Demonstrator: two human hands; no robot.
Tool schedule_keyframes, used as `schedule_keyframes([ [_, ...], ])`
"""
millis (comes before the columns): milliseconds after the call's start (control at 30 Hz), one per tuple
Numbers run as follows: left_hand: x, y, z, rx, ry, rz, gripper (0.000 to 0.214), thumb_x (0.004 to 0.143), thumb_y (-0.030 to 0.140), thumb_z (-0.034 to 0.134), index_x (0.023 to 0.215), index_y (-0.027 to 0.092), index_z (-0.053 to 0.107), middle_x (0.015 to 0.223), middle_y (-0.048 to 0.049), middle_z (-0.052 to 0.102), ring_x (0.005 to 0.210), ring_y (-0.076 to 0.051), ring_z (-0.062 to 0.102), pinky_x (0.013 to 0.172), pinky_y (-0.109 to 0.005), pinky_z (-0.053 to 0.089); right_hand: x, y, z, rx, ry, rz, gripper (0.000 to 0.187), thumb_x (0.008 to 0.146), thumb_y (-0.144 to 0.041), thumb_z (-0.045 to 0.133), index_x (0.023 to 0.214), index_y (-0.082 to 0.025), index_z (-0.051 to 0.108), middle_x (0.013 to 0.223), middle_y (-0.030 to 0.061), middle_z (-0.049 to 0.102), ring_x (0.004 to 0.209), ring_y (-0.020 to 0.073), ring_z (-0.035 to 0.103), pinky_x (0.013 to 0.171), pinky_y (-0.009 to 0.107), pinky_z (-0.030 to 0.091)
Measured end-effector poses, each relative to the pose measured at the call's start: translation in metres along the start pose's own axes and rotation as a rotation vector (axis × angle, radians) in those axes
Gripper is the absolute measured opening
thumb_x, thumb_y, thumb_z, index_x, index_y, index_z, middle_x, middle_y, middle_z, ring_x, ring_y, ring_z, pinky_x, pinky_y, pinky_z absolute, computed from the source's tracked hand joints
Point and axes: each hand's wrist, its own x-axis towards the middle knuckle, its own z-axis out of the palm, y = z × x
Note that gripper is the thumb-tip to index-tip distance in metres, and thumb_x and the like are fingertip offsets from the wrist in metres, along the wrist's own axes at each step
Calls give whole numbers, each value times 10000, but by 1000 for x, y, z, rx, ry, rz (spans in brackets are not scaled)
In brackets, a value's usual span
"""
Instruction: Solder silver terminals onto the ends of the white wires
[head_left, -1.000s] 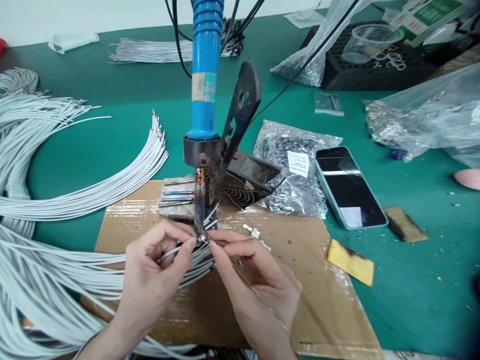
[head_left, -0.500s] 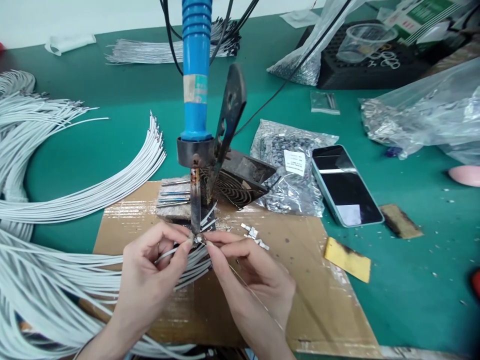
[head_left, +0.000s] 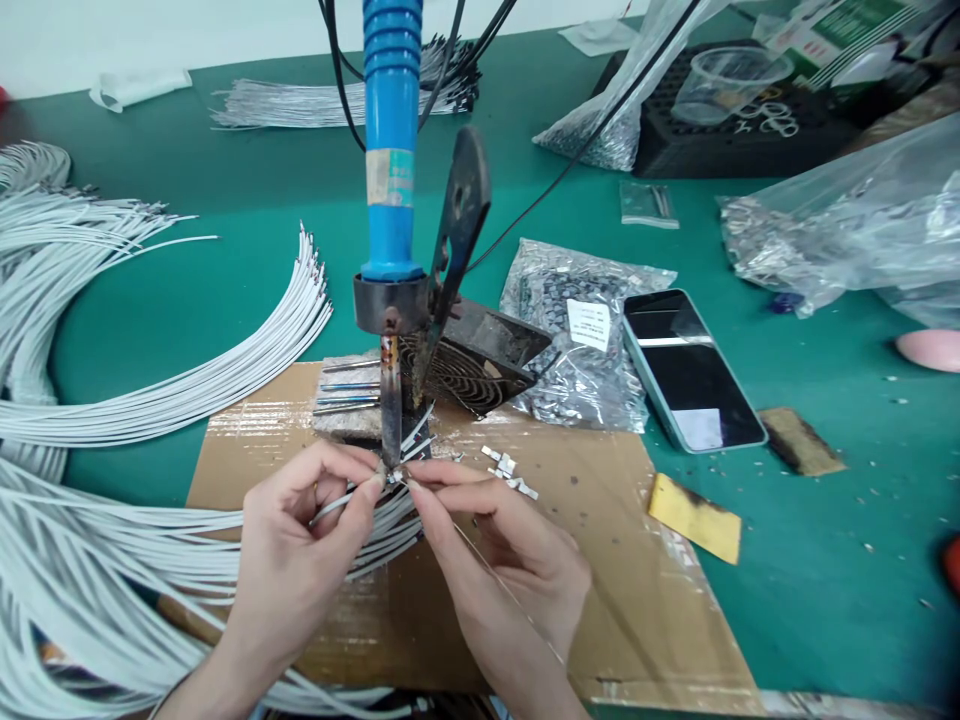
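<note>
pinching a white wire (head_left: pixel 330 507) close to its end, the thumb and index finger of the left hand (head_left: pixel 294 540) are closed together, with no gap seen between them. the other fingers curl loosely behind. the right hand (head_left: pixel 504 555) has thumb and forefinger pressed together on a thin silvery wire (head_left: pixel 487 565), which trails back across the palm toward the wrist. both sets of fingertips nearly meet just under the dark tip (head_left: pixel 391 420) of a blue-handled soldering iron (head_left: pixel 391 230), held upright in a stand ring (head_left: pixel 390 303). a small metal piece (head_left: pixel 395 477) sits between the fingertips, at the end of the white wire; whether the right fingers touch it too, i cannot tell. more white wires (head_left: pixel 390 535) lie beneath the hands on the cardboard (head_left: pixel 637 610), and loose metal bits (head_left: pixel 506 465) rest beyond the right hand.

compared with a second ago, the iron and both hands appear slightly further left in view, and more of those bits shows past the right fingers. the two grips look the same, at the same spot by the tip.
</note>
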Motion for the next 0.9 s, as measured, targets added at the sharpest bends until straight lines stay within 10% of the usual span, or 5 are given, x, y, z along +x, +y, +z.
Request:
schedule_keyframes([
  [667,-4,-5,-4,-44,-95,-97,140,862,158,755,727,175,721,815,-12,733,596,-76,579,560,-140,459,-2,5,-10,-135,41,73,85,998,-216,649,926,-242,687,870,-4,790,798,146,761,738,236,591],
  [900,-27,-11,-7,-105,-214,-250,178,909,307,759,790,183,711,852,-14,712,588,-79,494,548,-178,360,-8,6,-17,-256,-194,-5,214,999,-208,629,786,-212,654,749,-22,659,723,135,621,672,240,478],
])
